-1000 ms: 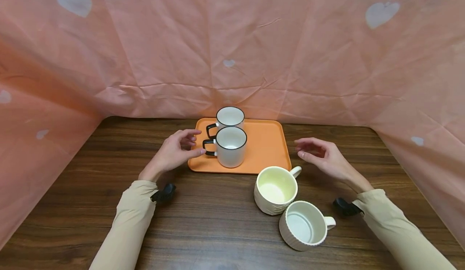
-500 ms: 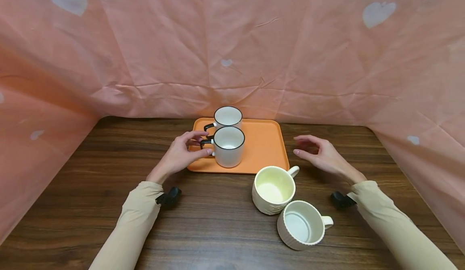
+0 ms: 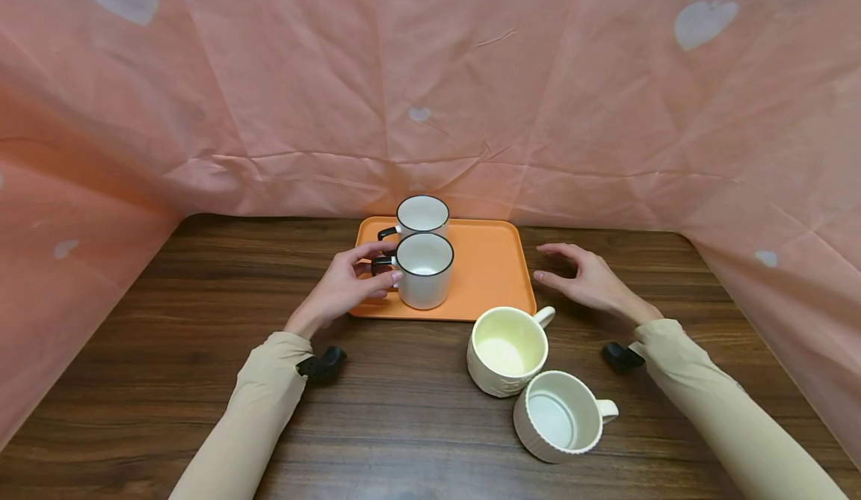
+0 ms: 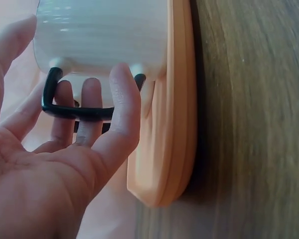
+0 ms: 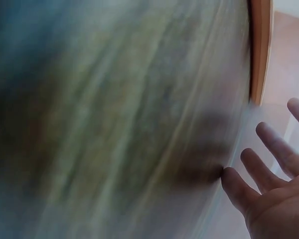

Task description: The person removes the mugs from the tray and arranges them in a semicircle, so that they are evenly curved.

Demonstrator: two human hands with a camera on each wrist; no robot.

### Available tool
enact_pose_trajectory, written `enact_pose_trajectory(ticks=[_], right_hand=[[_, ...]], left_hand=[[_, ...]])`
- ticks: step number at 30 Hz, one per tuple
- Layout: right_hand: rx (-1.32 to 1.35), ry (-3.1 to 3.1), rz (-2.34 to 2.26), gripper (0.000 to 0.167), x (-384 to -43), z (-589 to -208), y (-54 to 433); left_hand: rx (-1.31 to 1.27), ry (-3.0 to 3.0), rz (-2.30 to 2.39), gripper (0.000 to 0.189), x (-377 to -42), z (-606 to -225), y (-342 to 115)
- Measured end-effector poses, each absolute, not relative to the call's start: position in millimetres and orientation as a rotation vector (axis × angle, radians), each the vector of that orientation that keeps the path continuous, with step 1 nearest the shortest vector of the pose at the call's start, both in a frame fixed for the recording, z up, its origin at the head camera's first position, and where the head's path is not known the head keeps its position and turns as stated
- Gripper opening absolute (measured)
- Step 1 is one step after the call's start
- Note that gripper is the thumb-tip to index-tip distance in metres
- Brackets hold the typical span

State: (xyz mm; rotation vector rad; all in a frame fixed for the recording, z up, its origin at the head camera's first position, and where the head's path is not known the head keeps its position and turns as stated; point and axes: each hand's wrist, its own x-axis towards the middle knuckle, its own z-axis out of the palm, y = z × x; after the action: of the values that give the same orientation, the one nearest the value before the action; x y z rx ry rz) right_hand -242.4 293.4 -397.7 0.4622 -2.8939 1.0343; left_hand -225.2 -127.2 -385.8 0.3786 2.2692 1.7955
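My left hand [image 3: 352,277] is at the black handle [image 4: 84,112] of the front white mug [image 3: 425,282], its fingers loosely bent. In the left wrist view, middle fingers lie on the handle's far side, the little finger crosses in front, and the thumb stands apart. A second white mug [image 3: 422,213] with a black rim stands right behind. Both mugs are upright on the orange tray [image 3: 489,268]. Holding nothing, my right hand [image 3: 587,279] hovers at the tray's right side with fingers spread, beyond a cream mug [image 3: 491,377].
A ribbed white mug [image 3: 538,434] stands close beside the cream mug, nearer to me, with its handle pointing right. All this is on a dark wooden table [image 3: 377,425]. Pink cloth [image 3: 282,81] with white hearts encloses the back and sides.
My left hand has moved right, from beside the tray to the front mug's handle. My right hand has shifted a little left, towards the tray. The mugs keep their places.
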Motion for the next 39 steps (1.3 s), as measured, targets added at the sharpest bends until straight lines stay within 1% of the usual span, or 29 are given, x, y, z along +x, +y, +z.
enact_pose_trajectory(ticks=[16,23,39], right_hand=[[0.56,-2.971,0.913,0.059,-249.8,-399.5,285.0],[0.594,-3.0,0.855,0.061,-251.8,-400.6,284.7],[0.655,-3.002,0.817,0.061,-254.7,-403.4,281.2]], left_hand=[[0.433,2.187,1.835,0.062,-227.8,-389.1,-113.0],[0.448,2.183,1.857,0.061,-229.6,-392.4,-109.0],[0.288,2.122,1.969,0.061,-228.6,-393.7,-105.4]])
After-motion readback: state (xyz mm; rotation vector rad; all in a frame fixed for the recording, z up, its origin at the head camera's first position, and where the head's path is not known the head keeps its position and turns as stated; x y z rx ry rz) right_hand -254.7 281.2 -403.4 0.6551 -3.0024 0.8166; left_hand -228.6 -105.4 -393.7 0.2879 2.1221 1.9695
